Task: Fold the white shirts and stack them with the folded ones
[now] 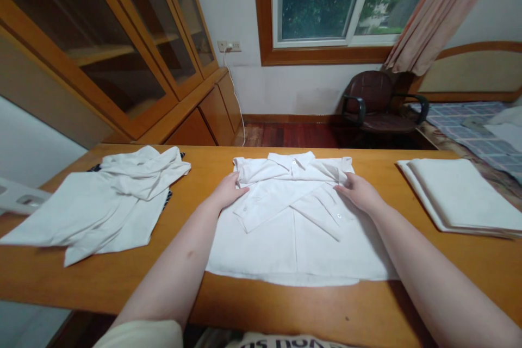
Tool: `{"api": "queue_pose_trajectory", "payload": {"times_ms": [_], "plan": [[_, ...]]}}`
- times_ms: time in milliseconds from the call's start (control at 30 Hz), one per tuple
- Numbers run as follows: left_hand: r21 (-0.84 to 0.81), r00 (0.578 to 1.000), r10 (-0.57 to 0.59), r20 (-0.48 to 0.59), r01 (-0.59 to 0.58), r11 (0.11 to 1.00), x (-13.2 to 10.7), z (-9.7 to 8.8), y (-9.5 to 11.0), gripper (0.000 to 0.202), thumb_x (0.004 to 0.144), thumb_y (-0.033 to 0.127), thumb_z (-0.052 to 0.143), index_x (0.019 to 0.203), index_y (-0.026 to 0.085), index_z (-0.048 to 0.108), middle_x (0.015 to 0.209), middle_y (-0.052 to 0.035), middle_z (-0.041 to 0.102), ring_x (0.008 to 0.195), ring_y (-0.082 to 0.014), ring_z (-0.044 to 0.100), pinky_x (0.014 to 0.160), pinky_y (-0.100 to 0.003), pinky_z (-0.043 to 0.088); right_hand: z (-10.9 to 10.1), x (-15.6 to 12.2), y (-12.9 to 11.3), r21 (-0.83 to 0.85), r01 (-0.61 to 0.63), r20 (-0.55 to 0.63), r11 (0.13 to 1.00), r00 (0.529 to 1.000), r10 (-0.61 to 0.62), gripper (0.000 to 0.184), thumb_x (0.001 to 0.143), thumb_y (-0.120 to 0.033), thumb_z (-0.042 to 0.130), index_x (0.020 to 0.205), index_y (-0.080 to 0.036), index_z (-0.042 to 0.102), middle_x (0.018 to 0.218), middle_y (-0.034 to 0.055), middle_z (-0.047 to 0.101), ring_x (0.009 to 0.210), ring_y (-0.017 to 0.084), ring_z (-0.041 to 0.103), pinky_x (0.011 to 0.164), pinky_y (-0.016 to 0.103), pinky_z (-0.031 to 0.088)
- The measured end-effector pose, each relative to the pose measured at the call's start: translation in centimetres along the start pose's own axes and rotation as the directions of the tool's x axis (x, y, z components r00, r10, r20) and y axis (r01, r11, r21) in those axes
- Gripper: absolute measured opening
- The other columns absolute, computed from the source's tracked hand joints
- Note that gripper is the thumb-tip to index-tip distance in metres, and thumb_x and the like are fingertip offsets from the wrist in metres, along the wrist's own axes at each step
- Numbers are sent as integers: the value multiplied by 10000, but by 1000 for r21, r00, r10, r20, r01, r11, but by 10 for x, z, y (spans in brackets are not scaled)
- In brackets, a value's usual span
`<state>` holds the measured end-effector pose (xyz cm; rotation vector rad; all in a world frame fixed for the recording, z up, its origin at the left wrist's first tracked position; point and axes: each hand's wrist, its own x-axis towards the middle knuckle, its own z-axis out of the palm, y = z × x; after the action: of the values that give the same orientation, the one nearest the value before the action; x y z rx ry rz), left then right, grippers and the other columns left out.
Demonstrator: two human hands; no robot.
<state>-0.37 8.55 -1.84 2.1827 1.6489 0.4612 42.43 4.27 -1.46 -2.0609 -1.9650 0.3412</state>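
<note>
Pinching a white shirt [297, 250] at opposite sides, the left hand [229, 191] and right hand [359, 192] each press a thumb on the cloth, other fingers largely hidden. The shirt lies on the wooden table [261, 307], sleeves across its front, collar at the far end. Crumpled white cloth [122, 201] lies left, folded white cloth [468, 193] right; beyond stands a chair [372, 98].

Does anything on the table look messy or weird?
Yes, the white pile at the left: it's rumpled and crooked, while the white stack at the right is neatly folded. The shirt in the middle lies fairly straight. I see nothing spilled or torn.
</note>
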Motion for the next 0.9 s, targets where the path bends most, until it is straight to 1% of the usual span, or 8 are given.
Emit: {"api": "queue_pose_trajectory", "payload": {"times_ms": [100, 167, 300, 467, 567, 667, 733, 900], "plan": [[21, 994, -72, -85, 74, 997, 13, 9, 1, 524, 707, 429, 618, 1139, 135, 581, 1176, -141, 588, 1102, -295, 535, 950, -390, 406, 11, 9, 0, 16, 50, -113, 999, 992, -48, 513, 842, -460, 498, 1242, -143, 546, 1195, 164, 608, 1093, 304, 552, 946, 437, 391], [-3, 988, -97, -116, 97, 995, 14, 12, -1, 487, 723, 458, 597, 1099, 147, 599, 1123, -129, 610, 1054, -287, 556, 913, -382, 424, 15, 10, 3, 62, 70, -126, 996, 990, -62, 507, 855, -462, 478, 1251, -152, 544, 1188, 154, 614, 1084, 288, 560, 966, 435, 381], [-213, 991, -106, -80, 87, 973, 9, 8, -6, 495, 749, 498, 562, 1109, 162, 605, 1060, -88, 649, 954, -252, 596, 833, -340, 459, 15, 7, 12, 154, 30, -87, 988, 996, -16, 495, 843, -490, 487, 1214, -175, 578, 1101, 127, 656, 1024, 274, 590, 913, 405, 428], [-456, 984, -157, -88, 101, 884, 7, 5, -8, 472, 747, 461, 568, 1097, 149, 625, 1019, -64, 683, 913, -234, 613, 810, -324, 467, 12, 7, 15, 197, -11, -107, 980, 994, 33, 404, 850, -465, 469, 1091, -199, 654, 1083, 106, 677, 1062, 278, 577, 918, 401, 425], [-428, 980, -180, -80, 130, 894, 7, 4, -9, 380, 742, 429, 564, 979, 149, 663, 917, -47, 699, 849, -225, 621, 777, -323, 474, 10, 8, 16, 262, 7, -136, 965, 990, 29, 346, 829, -440, 493, 1014, -216, 680, 1072, 89, 685, 1026, 260, 602, 902, 397, 441], [-356, 984, -173, -51, 144, 923, 7, 1, -11, 319, 722, 397, 570, 909, 165, 681, 874, -34, 705, 839, -228, 625, 776, -331, 481, 5, 7, 21, 326, 79, -140, 942, 990, -34, 243, 777, -424, 550, 807, -225, 686, 1106, 72, 677, 1016, 248, 612, 911, 396, 444], [-321, 989, -139, -52, 116, 940, 6, -2, -14, 266, 703, 362, 567, 850, 179, 692, 922, -38, 708, 899, -237, 624, 837, -347, 473, 0, 7, 27, 343, 118, -120, 932, 990, -81, 211, 751, -410, 571, 707, -224, 662, 1111, 68, 675, 1007, 247, 617, 903, 395, 449], [-192, 1000, 29, -8, -30, 981, 2, -12, -16, 167, 671, 260, 523, 692, 203, 678, 1037, -47, 681, 1031, -239, 593, 947, -349, 434, -9, 5, 35, 296, 167, -35, 940, 986, -164, 134, 733, -327, 551, 688, -216, 612, 1048, 64, 684, 1038, 249, 607, 851, 364, 468]]}}
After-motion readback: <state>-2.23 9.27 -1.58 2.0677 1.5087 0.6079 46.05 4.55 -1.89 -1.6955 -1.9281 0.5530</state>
